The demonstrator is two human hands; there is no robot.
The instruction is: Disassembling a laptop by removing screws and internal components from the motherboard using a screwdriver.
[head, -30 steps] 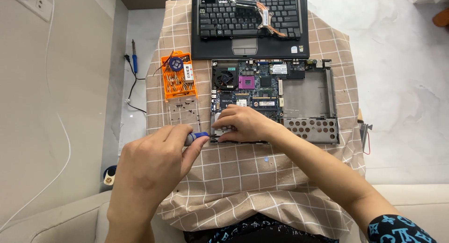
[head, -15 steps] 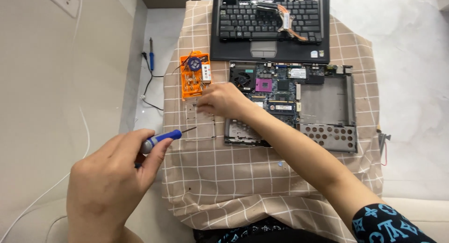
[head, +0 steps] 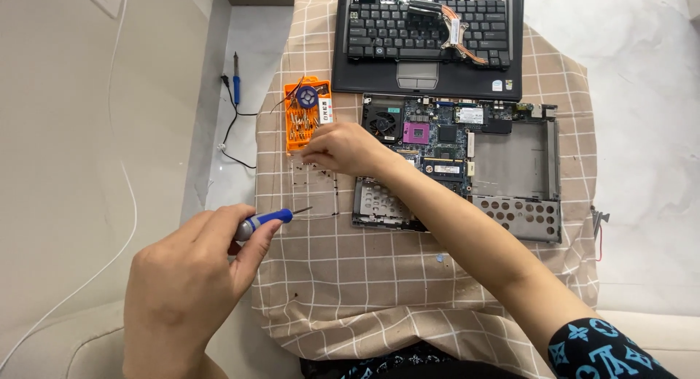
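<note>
**Head view: screw going to the clear tray beside the bit case**

Head view, from the tabletop's left edge across to its right. Near the left edge a blue-handled soldering iron [head: 235,69] lies on the bare tabletop [head: 642,95] with its dark cord looping toward the checked cloth [head: 379,277]. Toward the front-left corner the left hand [head: 191,284] has its grip wrapped around a small blue screwdriver [head: 264,221], whose tip points right over the cloth's left border and touches nothing.

Next comes the orange bit case [head: 308,111], open on the cloth, and just in front of it a clear tray [head: 315,186] with tiny dark screws scattered in it. The right hand [head: 344,147] hovers over the far end of that tray, fingertips pressed together and pointing down; whether they pinch a screw is too small to tell.

Right of the hand lies the stripped laptop base [head: 467,164], with 1 fan, a pink processor socket and an empty metal bay showing. The keyboard deck [head: 426,36] sits behind it at the far edge with a copper heat pipe resting on top.

By my reading, the step in hand is sorting a removed screw into the tray. The next move calls for a gentle release low over the tray, so nothing bounces onto the cloth.
</note>
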